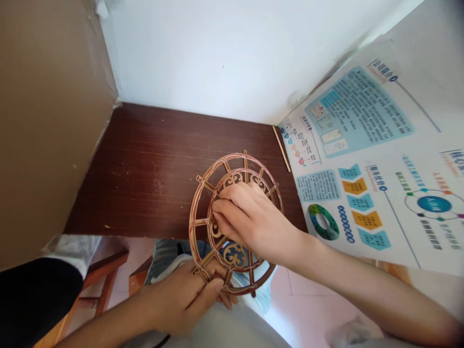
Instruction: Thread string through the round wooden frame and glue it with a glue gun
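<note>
Right hand (253, 222) has fingers curled tight on the inner ring of the round laser-cut wooden frame (191, 227), left hand (177, 299) pinches its lower rim between thumb and fingers (loose wooden stick (282, 149) lies up past the right fingertips on the dark wood board (145, 193)).

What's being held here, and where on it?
A round openwork wooden frame: the left hand grips its lower rim, while the right hand has its fingers on the inner ring.

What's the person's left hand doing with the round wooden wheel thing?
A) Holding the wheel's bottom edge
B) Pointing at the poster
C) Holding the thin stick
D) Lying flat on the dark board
A: the left hand wraps around the lower rim of the round openwork wooden wheel, with the thumb across it.
</note>
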`<state>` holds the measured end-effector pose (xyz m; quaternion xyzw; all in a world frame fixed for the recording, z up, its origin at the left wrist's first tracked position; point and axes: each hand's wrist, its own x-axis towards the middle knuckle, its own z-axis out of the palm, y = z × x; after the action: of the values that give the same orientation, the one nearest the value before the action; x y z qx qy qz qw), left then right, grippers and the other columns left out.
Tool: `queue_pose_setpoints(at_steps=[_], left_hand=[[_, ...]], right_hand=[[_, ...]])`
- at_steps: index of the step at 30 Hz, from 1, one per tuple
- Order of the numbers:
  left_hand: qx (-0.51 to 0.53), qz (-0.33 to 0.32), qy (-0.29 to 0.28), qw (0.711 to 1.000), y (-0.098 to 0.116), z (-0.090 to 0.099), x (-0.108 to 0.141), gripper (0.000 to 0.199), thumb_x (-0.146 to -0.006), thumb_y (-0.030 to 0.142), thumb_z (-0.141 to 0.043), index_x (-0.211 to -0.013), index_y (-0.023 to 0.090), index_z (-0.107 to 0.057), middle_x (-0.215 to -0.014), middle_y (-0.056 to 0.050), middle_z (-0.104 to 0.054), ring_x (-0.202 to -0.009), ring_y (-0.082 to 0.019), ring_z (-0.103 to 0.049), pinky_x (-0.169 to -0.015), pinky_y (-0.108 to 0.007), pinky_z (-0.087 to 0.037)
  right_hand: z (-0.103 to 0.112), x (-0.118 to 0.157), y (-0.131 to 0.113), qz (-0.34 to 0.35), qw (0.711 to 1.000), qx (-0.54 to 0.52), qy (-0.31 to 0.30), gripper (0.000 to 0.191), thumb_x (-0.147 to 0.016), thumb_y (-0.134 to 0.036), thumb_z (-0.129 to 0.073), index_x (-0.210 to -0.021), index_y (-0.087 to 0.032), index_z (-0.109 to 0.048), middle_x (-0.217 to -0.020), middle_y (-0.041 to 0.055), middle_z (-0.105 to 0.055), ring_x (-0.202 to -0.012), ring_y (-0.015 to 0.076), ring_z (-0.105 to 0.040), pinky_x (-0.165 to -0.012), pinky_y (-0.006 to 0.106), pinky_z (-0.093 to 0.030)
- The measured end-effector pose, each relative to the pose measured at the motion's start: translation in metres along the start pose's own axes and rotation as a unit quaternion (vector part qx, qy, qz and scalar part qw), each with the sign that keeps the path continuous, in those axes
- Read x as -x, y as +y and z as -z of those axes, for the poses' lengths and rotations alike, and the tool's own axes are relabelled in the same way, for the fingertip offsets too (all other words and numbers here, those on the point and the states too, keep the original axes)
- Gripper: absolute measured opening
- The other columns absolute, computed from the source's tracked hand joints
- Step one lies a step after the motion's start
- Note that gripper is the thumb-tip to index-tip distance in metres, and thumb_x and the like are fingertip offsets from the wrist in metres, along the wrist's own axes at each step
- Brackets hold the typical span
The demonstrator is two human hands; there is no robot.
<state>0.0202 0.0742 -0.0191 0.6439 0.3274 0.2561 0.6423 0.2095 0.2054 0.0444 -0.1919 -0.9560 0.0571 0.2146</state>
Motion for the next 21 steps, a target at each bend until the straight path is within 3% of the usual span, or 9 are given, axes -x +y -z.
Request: queue_pose_setpoints(at_steps=[4, 8, 11, 14, 15, 21], left_hand=[[0.059, 0.015, 0.017, 0.998, -0.002, -0.005, -0.002, 0.038, -0.116, 0.03, -0.032, -0.112, 0.019, -0.068, -0.107, -0.012, -0.083, -0.101, -0.02, -0.081, -0.097, -0.032, -0.063], [0.091, 0.014, 0.004, 0.996, 0.0, -0.006, -0.005, 0.038, -0.116, 0.03, -0.031, -0.111, 0.019, -0.067, -0.115, -0.013, -0.083, -0.103, -0.02, -0.081, -0.099, -0.034, -0.064], [0.098, 0.019, 0.008, 0.995, 0.002, -0.004, -0.006, 0.038, -0.117, 0.032, -0.031, -0.109, 0.02, -0.066, -0.113, -0.013, -0.084, -0.103, -0.021, -0.082, -0.099, -0.036, -0.064], [0.097, 0.016, 0.009, 0.995, 0.003, -0.003, -0.007, 0.037, -0.117, 0.033, -0.03, -0.108, 0.021, -0.064, -0.114, -0.013, -0.084, -0.103, -0.021, -0.082, -0.099, -0.037, -0.065], [0.097, 0.014, 0.01, 0.995, 0.003, -0.003, -0.007, 0.036, -0.117, 0.033, -0.031, -0.109, 0.021, -0.064, -0.114, -0.012, -0.084, -0.103, -0.021, -0.082, -0.098, -0.037, -0.065], [0.043, 0.023, 0.009, 0.999, 0.0, -0.004, -0.005, 0.036, -0.116, 0.031, -0.031, -0.112, 0.021, -0.066, -0.108, -0.009, -0.084, -0.103, -0.021, -0.081, -0.1, -0.035, -0.061]], right_hand=[[-0.002, 0.002, 0.005, -0.012, 0.997, 0.028, 0.07, 0.025, -0.105, -0.009, -0.047, -0.089, -0.022, -0.06, -0.088, 0.0076, -0.062, -0.082, 0.0251, -0.056, -0.075, 0.039, -0.045], [0.009, 0.005, 0.009, -0.026, 0.998, -0.019, 0.047, 0.03, -0.11, -0.012, -0.044, -0.084, -0.024, -0.053, -0.084, 0.0049, -0.056, -0.076, 0.023, -0.051, -0.071, 0.039, -0.044], [0.012, 0.01, 0.004, -0.047, 0.997, -0.052, 0.043, 0.026, -0.115, -0.019, -0.051, -0.091, -0.021, -0.06, -0.091, 0.0069, -0.061, -0.085, 0.023, -0.058, -0.077, 0.039, -0.05], [0.009, 0.016, -0.003, -0.073, 0.993, -0.072, 0.058, 0.005, -0.112, -0.016, -0.062, -0.111, -0.016, -0.067, -0.109, 0.0109, -0.066, -0.101, 0.0235, -0.064, -0.089, 0.039, -0.055], [0.007, 0.017, -0.004, -0.074, 0.993, -0.07, 0.06, 0.007, -0.11, -0.014, -0.064, -0.116, -0.015, -0.067, -0.111, 0.011, -0.066, -0.103, 0.0234, -0.065, -0.09, 0.039, -0.055], [0.007, 0.016, -0.004, -0.048, 0.996, -0.06, 0.04, 0.008, -0.109, -0.013, -0.064, -0.112, -0.017, -0.071, -0.102, 0.0092, -0.071, -0.092, 0.0244, -0.067, -0.08, 0.041, -0.052]])
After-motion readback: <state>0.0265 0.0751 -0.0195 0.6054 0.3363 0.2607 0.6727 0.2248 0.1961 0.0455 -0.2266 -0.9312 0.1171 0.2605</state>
